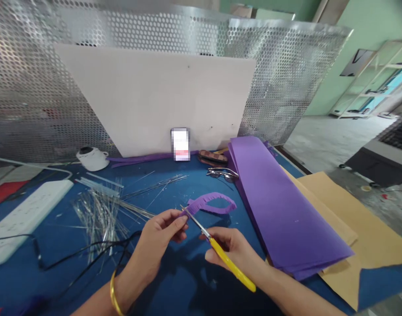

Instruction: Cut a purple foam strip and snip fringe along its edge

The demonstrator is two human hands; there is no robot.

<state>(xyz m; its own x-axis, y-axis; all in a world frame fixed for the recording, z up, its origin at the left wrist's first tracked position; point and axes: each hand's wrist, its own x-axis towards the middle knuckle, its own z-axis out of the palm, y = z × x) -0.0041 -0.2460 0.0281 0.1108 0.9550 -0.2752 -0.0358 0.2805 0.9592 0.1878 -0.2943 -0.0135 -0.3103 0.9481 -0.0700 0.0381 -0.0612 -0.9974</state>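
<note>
My left hand (161, 235) pinches one end of a fringed purple paper strip (214, 202), which curls away over the blue table. Yellow-handled scissors (220, 254) are gripped in my right hand (232, 251), their blades pointing up-left and meeting the strip right at my left fingertips. A gold bangle (114, 295) circles my left wrist.
A stack of purple paper sheets (280, 210) lies to the right on brown paper (359, 237). Several thin wires (105, 206) are scattered at left beside a white power strip (26, 215) and black cables (85, 256). Sunglasses (222, 173), a white cup (92, 158) and a white board (161, 96) stand behind.
</note>
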